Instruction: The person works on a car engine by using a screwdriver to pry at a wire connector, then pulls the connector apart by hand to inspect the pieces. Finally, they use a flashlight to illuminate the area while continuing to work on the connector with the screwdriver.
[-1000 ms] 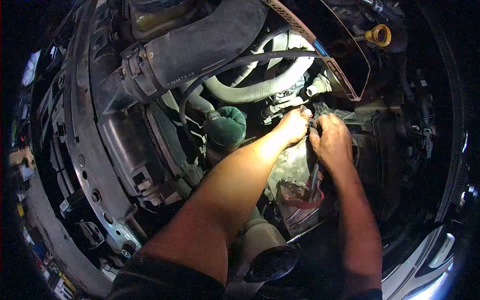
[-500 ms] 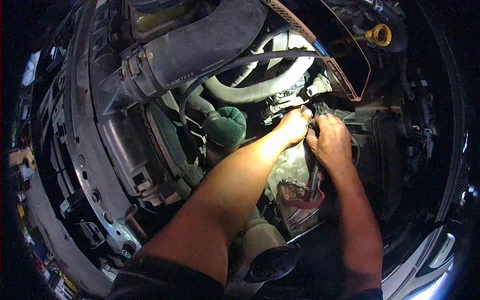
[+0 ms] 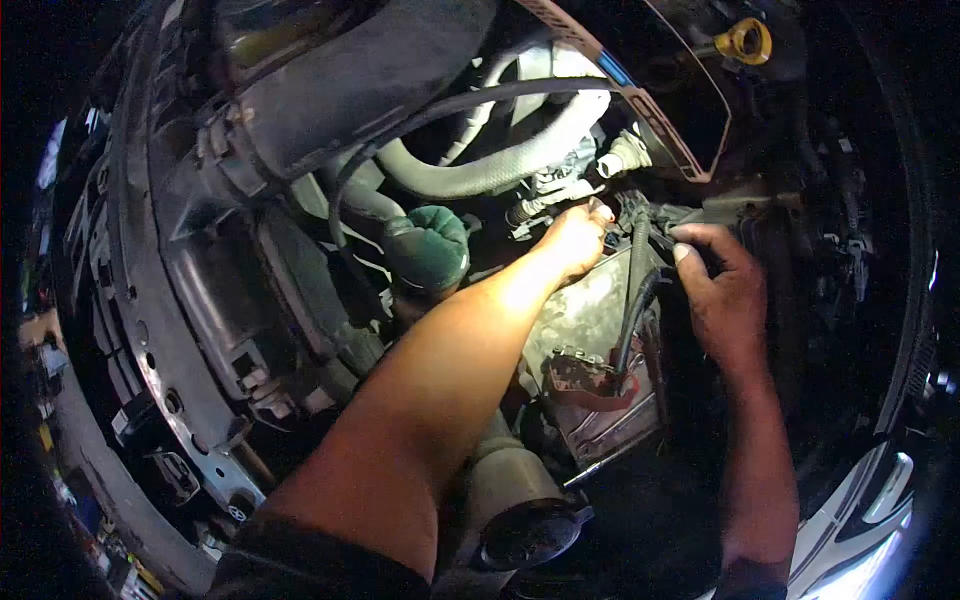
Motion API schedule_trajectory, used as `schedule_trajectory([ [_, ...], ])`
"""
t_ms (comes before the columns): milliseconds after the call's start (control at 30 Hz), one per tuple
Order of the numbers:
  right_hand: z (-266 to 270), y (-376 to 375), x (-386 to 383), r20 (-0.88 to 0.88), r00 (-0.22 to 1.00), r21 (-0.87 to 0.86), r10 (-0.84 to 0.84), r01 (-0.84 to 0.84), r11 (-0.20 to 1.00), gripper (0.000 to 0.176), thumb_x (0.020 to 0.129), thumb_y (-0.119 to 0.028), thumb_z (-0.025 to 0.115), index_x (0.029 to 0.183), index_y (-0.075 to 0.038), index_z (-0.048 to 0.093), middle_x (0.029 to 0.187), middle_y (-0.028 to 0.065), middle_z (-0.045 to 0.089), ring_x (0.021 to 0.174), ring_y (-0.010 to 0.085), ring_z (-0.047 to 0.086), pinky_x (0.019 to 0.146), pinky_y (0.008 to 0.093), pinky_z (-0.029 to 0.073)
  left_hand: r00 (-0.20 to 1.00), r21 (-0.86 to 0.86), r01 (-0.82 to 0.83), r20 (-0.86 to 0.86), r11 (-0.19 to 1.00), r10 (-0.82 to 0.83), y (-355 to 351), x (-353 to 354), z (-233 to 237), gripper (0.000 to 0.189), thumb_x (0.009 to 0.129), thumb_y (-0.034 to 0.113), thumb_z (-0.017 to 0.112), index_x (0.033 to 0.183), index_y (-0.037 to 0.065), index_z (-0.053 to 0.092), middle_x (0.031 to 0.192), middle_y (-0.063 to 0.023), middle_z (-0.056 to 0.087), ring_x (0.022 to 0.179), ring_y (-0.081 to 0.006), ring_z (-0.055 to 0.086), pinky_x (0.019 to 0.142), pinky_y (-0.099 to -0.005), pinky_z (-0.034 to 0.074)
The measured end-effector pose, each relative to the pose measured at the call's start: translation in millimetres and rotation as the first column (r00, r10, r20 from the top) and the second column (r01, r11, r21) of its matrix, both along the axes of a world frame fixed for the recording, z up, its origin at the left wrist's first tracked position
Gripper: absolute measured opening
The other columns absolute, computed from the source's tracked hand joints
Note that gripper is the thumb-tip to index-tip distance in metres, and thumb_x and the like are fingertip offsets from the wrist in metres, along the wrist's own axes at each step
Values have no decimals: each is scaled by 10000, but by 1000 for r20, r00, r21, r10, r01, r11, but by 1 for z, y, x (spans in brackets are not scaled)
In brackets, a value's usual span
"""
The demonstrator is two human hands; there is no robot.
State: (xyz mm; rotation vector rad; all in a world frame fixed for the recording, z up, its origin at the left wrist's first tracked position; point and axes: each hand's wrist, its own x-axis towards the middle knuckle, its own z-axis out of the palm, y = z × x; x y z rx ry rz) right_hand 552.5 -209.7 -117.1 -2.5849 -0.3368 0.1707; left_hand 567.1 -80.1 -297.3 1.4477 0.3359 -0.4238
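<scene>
In the lit middle of an engine bay, my left hand [image 3: 580, 240] is closed at a bundle of wiring [image 3: 637, 212]; what its fingers hold is hidden. To its right, the thumb and forefinger of my right hand [image 3: 728, 290] come together at a dark part beside the wiring, too dim to name. A corrugated cable sleeve [image 3: 638, 250] runs down between both hands. Below them lies a battery [image 3: 575, 312] with a dusty top and a red terminal cover [image 3: 592, 385]. A pale connector-like fitting [image 3: 622, 155] sits just above the wiring.
A thick pale hose [image 3: 470, 182] curves above my left forearm. A green glove-like cloth [image 3: 428, 245] covers something left of it. At upper left is a wide black duct [image 3: 330, 90]. A yellow-handled dipstick [image 3: 745, 42] stands at upper right, and an orange-edged frame [image 3: 660, 110] hangs nearby.
My right hand has moved right, away from my left hand, uncovering the corrugated sleeve and dark cable. My left hand stays at the wiring. The whole view has shifted slightly.
</scene>
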Motion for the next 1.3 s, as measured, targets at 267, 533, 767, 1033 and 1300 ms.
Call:
schedule_trajectory([
  [267, -4, -10, -6, -94, 995, 53, 18, -13, 998, 269, 836, -65, 666, 1104, -74, 682, 1042, 125, 713, 983, 237, 684, 906, 357, 514, 998, -238, -51, 25, 970, 58, -8, 5, -24, 305, 1050, 298, 494, 1039, 28, 635, 985, -35, 649, 923, -113, 552, 876, -272, 428],
  [533, -8, -11, -3, -79, 996, 18, 44, -42, 999, 276, 838, -71, 665, 1113, -52, 673, 1084, 160, 705, 1020, 275, 686, 924, 376, 508, 998, -326, -65, -8, 943, 66, -9, 5, -26, 301, 1059, 294, 475, 1056, 35, 629, 986, -34, 648, 895, -113, 551, 855, -266, 433],
  [767, -12, -9, -5, -71, 997, 19, 13, -11, 1000, 272, 891, -116, 638, 1148, -37, 673, 1057, 160, 713, 1007, 267, 689, 925, 373, 507, 997, -236, -36, -76, 971, 19, -8, 8, -29, 323, 1060, 297, 475, 1062, 19, 640, 949, -44, 665, 852, -125, 570, 826, -289, 456],
  [1033, -21, -17, -1, -531, 847, 491, -16, 324, 809, 319, 957, -174, 571, 1208, 17, 621, 981, 117, 694, 842, 142, 665, 833, 306, 544, 997, -172, -56, -67, 984, 45, -9, 6, -22, 360, 1056, 324, 474, 1082, 16, 658, 960, -65, 660, 868, -151, 557, 824, -311, 452],
  [1300, -33, -24, -7, -746, 622, 648, 238, 598, 471, 345, 988, -228, 562, 1238, 9, 579, 901, 50, 623, 745, 129, 619, 793, 307, 563, 997, -131, -38, -78, 991, 28, -13, 11, -33, 377, 1057, 334, 470, 1074, 11, 663, 921, -56, 649, 825, -150, 524, 781, -325, 443],
])
